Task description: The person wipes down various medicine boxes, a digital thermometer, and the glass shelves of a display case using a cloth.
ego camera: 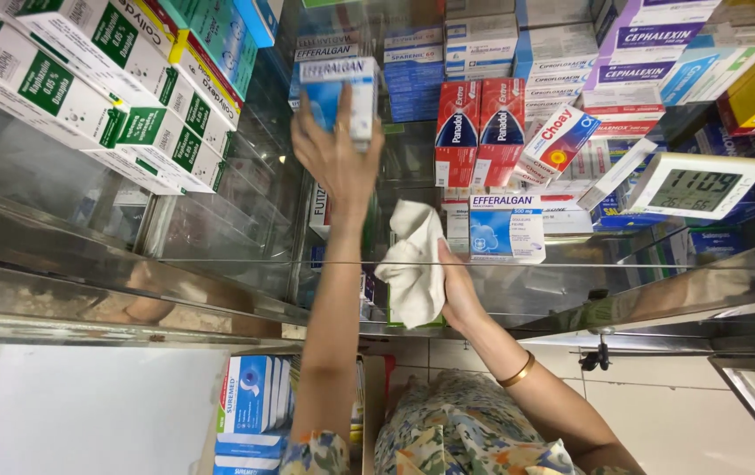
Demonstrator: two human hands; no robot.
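Note:
My left hand is raised high and grips a blue and white medicine box, held up against the stacked boxes on an upper glass shelf. My right hand is lower and holds a crumpled white cloth pressed on the glass shelf. A matching blue and white box stands just right of the cloth. A gold bangle circles my right wrist, and both sleeves are floral.
Two red medicine boxes and a tilted red and white box stand behind. A white digital clock leans at right. Green and white boxes fill the left shelves. Blue and white boxes are stacked low down.

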